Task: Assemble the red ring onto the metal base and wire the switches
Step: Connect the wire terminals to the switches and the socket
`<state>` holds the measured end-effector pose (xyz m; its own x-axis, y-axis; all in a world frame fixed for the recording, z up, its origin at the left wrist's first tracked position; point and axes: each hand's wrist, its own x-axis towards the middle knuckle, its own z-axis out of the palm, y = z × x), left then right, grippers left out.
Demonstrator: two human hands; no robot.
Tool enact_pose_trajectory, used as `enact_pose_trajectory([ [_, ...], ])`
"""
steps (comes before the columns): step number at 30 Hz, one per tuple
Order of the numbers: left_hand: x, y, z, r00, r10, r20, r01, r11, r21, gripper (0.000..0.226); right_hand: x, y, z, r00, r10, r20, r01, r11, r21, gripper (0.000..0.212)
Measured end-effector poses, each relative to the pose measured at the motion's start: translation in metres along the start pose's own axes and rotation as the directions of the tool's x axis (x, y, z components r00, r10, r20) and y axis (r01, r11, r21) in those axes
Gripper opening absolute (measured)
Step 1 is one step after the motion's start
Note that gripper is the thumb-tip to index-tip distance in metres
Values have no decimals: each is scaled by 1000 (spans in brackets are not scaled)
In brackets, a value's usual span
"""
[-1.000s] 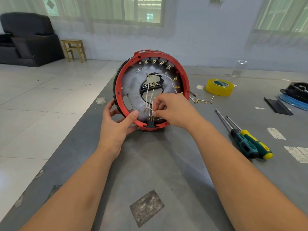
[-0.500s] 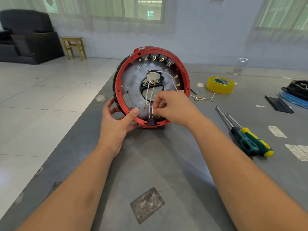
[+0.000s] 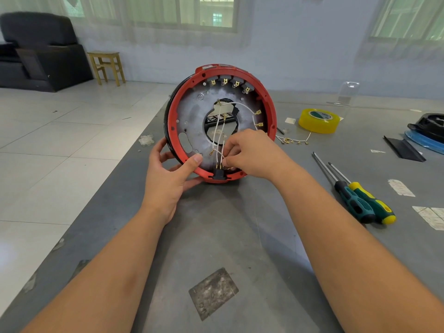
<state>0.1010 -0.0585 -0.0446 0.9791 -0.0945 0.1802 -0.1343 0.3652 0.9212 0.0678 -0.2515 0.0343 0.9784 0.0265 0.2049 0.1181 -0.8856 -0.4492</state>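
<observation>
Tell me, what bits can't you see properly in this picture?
- Head view: the right hand covers its own fingertips and the wire ends low on the red ring.
- Left hand: fingers hidden behind the ring.
- Black object cut off by the right edge.
- Loose connectors on the table too small to identify.

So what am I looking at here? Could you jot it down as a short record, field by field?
Setting: grey table in a tiled room
Main piece: red ring fitted around a metal base, stood on its edge
Left hand: grips the ring's lower left rim, thumb on the front
Right hand: pinches white wires near the black socket at the bottom
Terminals: brass tabs along the top and right inside the ring
Tools nearby: two screwdrivers lying side by side, yellow tape roll
Loose part: wire with brass connectors on the table
</observation>
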Motion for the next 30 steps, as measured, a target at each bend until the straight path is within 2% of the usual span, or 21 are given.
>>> enact_pose_trajectory([
  [3,-2,1,4,999,-31,-7,30,998,-56,87,0,-2,-1,1000,-1,8,1,999,-52,2],
  [6,-3,-1,5,997,-60,44,63,996,-68,79,-1,-3,-2,1000,4,13,-3,995,-101,4],
  [11,-5,-6,8,980,-154,122,160,986,-42,102,-1,-6,0,999,23,27,-20,994,-106,8],
  [14,-6,-6,8,976,-170,140,173,985,-13,94,-2,-7,-1,999,32,42,-28,995,-97,8],
  [16,-9,-6,10,967,-200,158,211,976,-58,90,-2,-7,-2,998,33,44,-29,995,-97,8],
  [25,-15,-7,20,976,-208,72,219,950,-222,95,0,-8,-4,996,36,83,-26,993,-111,13],
  [30,-17,-9,25,982,-186,45,191,951,-244,102,-1,-6,-5,995,58,75,-49,993,-112,12],
])
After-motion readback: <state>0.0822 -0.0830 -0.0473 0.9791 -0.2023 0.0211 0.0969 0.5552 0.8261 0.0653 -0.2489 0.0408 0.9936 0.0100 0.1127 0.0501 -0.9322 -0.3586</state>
